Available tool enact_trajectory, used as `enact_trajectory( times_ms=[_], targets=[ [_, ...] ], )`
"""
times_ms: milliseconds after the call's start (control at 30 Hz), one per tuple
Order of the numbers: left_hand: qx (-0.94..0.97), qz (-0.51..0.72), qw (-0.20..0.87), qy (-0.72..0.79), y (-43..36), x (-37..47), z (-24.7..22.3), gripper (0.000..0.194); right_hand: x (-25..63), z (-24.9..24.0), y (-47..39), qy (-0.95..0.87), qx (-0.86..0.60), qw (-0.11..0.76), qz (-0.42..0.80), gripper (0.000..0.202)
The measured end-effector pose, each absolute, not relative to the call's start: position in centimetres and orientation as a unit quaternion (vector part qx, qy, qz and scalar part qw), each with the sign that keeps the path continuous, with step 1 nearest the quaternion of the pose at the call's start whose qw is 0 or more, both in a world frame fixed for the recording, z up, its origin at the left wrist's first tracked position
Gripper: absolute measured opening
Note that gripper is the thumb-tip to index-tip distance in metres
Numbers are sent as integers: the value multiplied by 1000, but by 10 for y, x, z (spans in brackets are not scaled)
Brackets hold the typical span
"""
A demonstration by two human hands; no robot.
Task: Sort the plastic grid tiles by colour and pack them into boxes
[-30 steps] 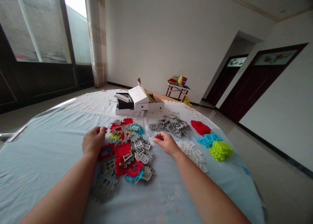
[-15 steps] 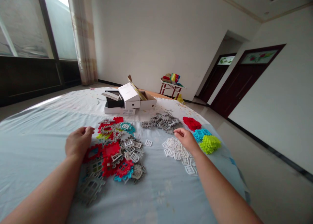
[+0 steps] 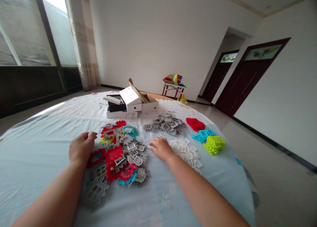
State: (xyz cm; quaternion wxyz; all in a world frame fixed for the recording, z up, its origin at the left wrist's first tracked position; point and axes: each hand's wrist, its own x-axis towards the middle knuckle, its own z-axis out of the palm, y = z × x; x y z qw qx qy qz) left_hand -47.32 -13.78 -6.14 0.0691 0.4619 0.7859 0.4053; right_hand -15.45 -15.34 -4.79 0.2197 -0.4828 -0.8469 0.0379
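Observation:
My right hand [image 3: 161, 148] reaches over the middle of the table, its fingers closed on a small white window-shaped piece [image 3: 151, 145] that they mostly cover. To the left, my left hand [image 3: 82, 147] hovers curled beside the mixed pile of interlocking toy pieces [image 3: 114, 152], which holds red, grey, blue and green plates with white windows among them. What its fingers hold, if anything, is hidden. Right of my right hand spreads a heap of white window pieces [image 3: 185, 151].
Farther back lies a heap of grey pieces [image 3: 168, 124]. Red [image 3: 195, 124], blue [image 3: 203, 135] and lime-green pieces [image 3: 215, 144] are grouped at the right. Opened boxes [image 3: 131, 100] stand at the far side on the cloth-covered round table [image 3: 44, 144].
My right hand has moved left from the white heap to the lone white window piece and closed on it. My left hand has barely moved; the view has shifted slightly.

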Motion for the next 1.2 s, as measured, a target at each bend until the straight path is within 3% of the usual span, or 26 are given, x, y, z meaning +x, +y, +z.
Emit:
enact_trajectory(
  times_ms=[233,633,1000,1200],
  targets=[
    [438,431,113,781,-139,-471,-60,32,-122,-40,-161,-820,-512,255,5,27],
    [455,436,101,770,-145,-465,-52,40,-7,-55,-182,-663,-606,439,19,34],
    [625,377,182,658,-157,-420,13,52,7,-76,-177,-651,-608,454,11,31],
    [778,216,32,589,-149,-369,15,38,7,-77,-175,-655,-598,461,17,30]
  ],
)
